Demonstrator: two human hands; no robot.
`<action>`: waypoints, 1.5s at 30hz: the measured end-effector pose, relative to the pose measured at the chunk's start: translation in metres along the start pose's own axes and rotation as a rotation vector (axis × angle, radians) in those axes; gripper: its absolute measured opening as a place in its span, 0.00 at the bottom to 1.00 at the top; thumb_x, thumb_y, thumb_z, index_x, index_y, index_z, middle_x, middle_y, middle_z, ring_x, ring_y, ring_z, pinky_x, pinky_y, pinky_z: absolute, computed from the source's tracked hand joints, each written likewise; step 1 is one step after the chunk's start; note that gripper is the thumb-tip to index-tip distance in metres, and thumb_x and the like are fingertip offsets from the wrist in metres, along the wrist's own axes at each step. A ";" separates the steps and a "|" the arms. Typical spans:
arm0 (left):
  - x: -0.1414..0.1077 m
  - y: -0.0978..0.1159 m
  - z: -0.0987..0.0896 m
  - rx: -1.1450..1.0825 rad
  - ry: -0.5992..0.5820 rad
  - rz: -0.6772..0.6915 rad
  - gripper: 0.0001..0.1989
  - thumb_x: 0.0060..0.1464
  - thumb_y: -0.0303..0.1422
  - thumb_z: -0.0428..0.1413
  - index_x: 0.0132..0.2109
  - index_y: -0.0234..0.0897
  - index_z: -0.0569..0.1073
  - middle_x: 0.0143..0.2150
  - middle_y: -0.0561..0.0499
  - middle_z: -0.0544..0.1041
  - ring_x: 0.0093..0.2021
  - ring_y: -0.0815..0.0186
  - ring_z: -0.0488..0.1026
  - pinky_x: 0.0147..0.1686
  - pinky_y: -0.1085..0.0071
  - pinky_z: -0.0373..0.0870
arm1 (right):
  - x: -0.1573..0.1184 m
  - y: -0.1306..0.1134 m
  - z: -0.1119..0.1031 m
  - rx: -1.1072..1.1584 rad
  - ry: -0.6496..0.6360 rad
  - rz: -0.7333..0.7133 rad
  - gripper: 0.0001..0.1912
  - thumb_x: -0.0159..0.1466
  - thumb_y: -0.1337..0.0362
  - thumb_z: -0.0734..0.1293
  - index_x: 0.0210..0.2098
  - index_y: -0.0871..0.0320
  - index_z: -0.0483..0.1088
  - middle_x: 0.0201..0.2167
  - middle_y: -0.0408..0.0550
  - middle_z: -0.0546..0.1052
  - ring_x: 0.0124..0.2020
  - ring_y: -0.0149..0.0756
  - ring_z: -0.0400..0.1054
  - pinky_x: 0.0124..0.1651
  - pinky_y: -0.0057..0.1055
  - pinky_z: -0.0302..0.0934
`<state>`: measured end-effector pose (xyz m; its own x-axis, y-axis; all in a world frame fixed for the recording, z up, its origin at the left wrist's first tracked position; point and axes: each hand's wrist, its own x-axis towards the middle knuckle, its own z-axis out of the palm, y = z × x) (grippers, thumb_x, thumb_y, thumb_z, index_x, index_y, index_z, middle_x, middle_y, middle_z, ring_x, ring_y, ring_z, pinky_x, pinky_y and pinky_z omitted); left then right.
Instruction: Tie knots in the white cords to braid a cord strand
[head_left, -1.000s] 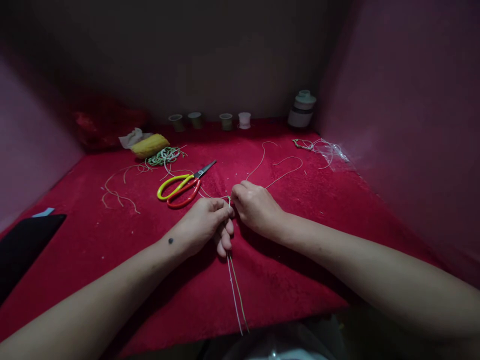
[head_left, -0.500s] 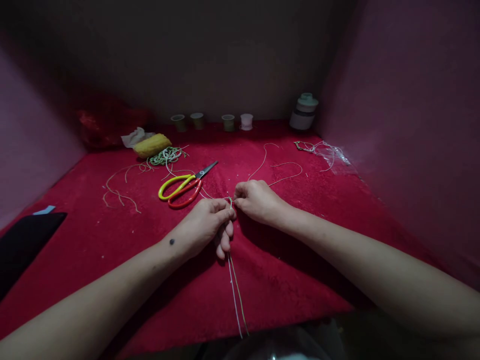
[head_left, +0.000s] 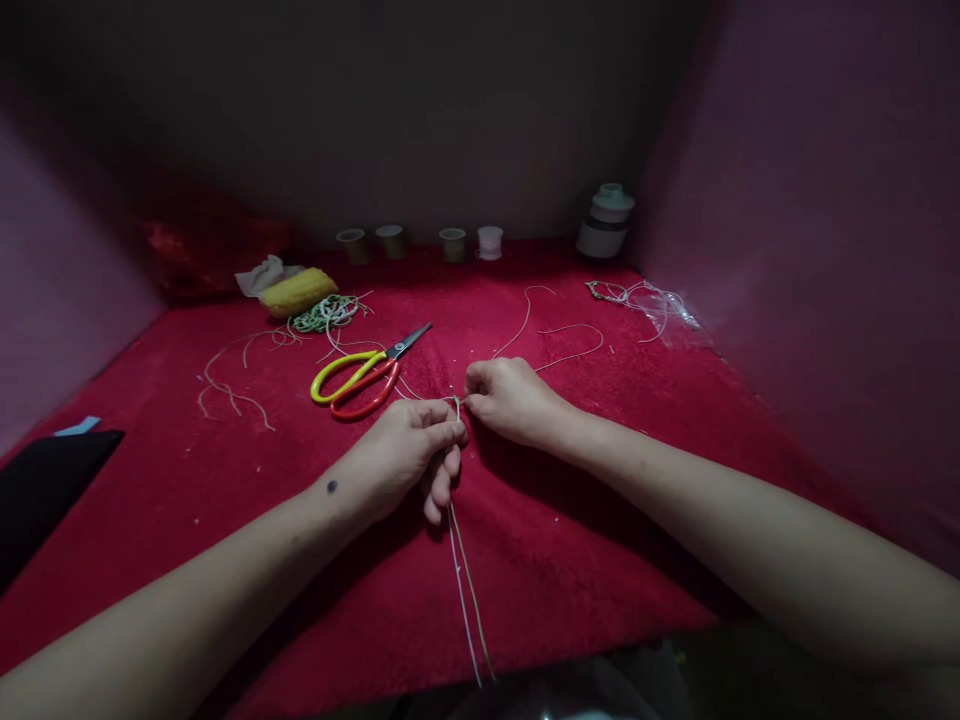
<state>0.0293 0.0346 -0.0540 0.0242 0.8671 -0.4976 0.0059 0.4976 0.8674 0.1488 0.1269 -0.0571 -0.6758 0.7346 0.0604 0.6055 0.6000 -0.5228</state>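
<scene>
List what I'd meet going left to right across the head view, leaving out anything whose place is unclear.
Black object, red plastic, yellow bundle, yellow-and-red scissors, left hand, right hand, pale-lidded bottle, clear plastic packet.

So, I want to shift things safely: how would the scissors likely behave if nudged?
The scissors lie flat, so they seem unlikely to roll or tip. Their two handles meet at a pivot, so pushing one loop may swing it. A thin cord runs right by them toward the left hand, so it might catch and drag.
</scene>
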 end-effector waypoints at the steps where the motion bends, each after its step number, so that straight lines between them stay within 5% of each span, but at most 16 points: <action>1: 0.000 0.000 0.000 0.004 -0.005 0.002 0.08 0.53 0.32 0.50 0.27 0.35 0.65 0.16 0.55 0.68 0.08 0.70 0.63 0.06 0.75 0.61 | 0.000 0.001 0.000 0.027 -0.004 -0.002 0.08 0.52 0.71 0.61 0.27 0.59 0.71 0.23 0.45 0.72 0.24 0.28 0.61 0.26 0.25 0.49; 9: -0.001 0.003 0.003 0.036 0.008 -0.008 0.08 0.53 0.32 0.49 0.27 0.36 0.64 0.15 0.55 0.70 0.09 0.69 0.64 0.07 0.75 0.62 | 0.002 0.006 -0.006 0.229 -0.100 -0.012 0.05 0.53 0.67 0.62 0.25 0.61 0.70 0.19 0.43 0.70 0.21 0.25 0.59 0.25 0.24 0.49; 26: -0.002 0.003 0.005 0.028 -0.033 -0.074 0.13 0.55 0.36 0.46 0.24 0.36 0.61 0.10 0.55 0.67 0.08 0.69 0.64 0.07 0.78 0.59 | -0.008 0.002 0.000 0.110 -0.012 -0.013 0.06 0.57 0.66 0.62 0.28 0.58 0.71 0.22 0.43 0.72 0.24 0.27 0.61 0.29 0.24 0.51; 35: -0.003 0.003 0.003 0.044 -0.052 -0.115 0.15 0.56 0.39 0.45 0.25 0.37 0.61 0.11 0.53 0.69 0.09 0.69 0.65 0.10 0.78 0.59 | -0.017 0.007 0.009 0.039 0.055 -0.131 0.07 0.60 0.67 0.60 0.27 0.59 0.66 0.20 0.41 0.68 0.21 0.25 0.58 0.27 0.24 0.48; 45: -0.003 0.002 0.003 0.043 -0.034 -0.171 0.15 0.56 0.40 0.44 0.24 0.38 0.61 0.09 0.55 0.67 0.08 0.70 0.64 0.08 0.79 0.58 | -0.014 0.002 0.004 0.041 -0.031 -0.046 0.06 0.59 0.67 0.59 0.27 0.58 0.66 0.20 0.42 0.68 0.21 0.27 0.58 0.27 0.25 0.50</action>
<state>0.0325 0.0332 -0.0512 0.0531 0.7682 -0.6380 0.0556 0.6357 0.7700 0.1580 0.1165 -0.0626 -0.7157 0.6958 0.0595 0.5560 0.6192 -0.5545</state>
